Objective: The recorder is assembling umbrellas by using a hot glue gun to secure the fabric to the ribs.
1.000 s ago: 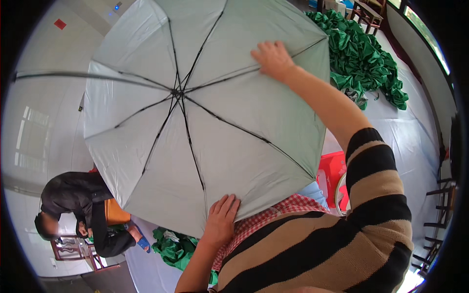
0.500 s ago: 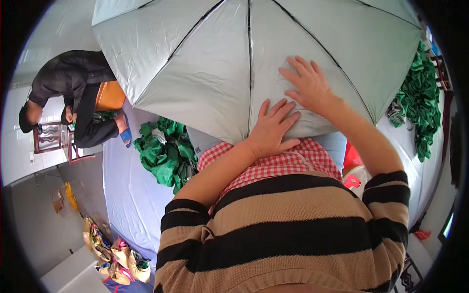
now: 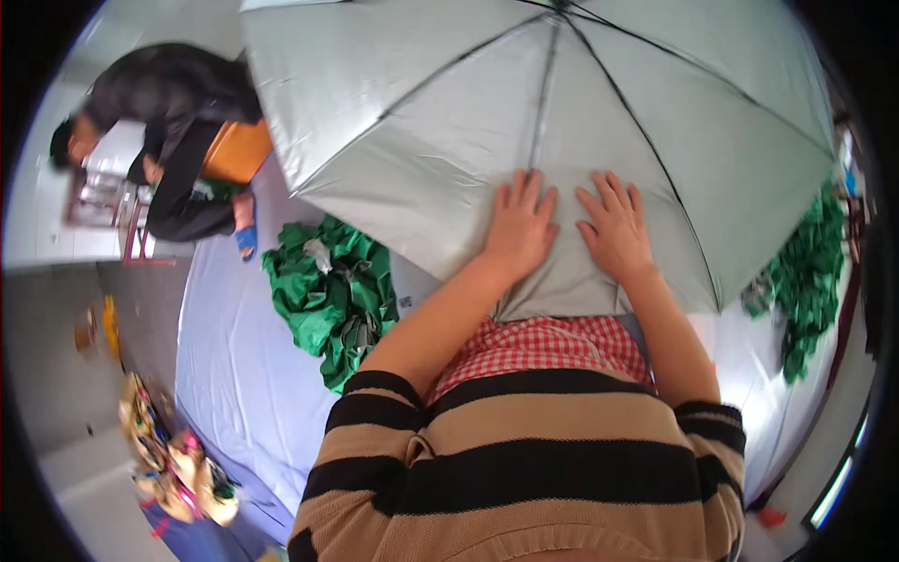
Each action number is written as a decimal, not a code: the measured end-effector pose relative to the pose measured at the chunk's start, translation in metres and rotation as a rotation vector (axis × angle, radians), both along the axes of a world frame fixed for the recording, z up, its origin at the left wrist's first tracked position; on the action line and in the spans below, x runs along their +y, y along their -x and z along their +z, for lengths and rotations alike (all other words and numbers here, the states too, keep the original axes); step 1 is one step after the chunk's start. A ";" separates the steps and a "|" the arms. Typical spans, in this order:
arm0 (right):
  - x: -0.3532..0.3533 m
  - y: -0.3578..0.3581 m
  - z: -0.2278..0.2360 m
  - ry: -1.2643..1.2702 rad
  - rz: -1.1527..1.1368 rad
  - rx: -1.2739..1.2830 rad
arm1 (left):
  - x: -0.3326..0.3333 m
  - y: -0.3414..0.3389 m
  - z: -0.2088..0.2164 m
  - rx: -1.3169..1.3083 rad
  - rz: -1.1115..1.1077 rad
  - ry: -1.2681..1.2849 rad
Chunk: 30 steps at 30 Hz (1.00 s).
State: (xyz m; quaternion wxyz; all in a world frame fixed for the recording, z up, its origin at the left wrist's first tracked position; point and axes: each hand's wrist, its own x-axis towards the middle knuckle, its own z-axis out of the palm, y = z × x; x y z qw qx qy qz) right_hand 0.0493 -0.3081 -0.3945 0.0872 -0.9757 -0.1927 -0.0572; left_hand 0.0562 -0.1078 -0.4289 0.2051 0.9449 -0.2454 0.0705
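Note:
An opened umbrella (image 3: 421, 155) spreads before me, its silvery lining facing me and thin dark ribs running out from a hub at the top. Its near edge lies over my lap, on a red-and-white checked apron (image 3: 543, 351). My left hand (image 3: 518, 225) rests flat on the lining beside the middle rib, fingers stretched out. To its right, my right hand (image 3: 618, 225) also lies on the fabric with fingers spread, holding nothing. Both hands press on the same panel area, a short gap between them.
Crumpled green fabric (image 3: 332, 290) lies left of my lap on a pale lilac sheet (image 3: 225, 347); more green fabric (image 3: 815, 281) is heaped at right. At the far left a person in dark clothes (image 3: 178, 94) sits on an orange seat (image 3: 236, 152). Several tan bundles (image 3: 183, 464) stand lower left.
My hands have moved apart, side by side on the lining; the right one has come down toward me. The umbrella's hub now shows at the top, as the view has shifted.

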 end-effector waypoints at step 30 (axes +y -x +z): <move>0.004 -0.010 -0.002 -0.162 0.112 -0.020 | 0.008 0.009 -0.012 0.060 0.139 0.342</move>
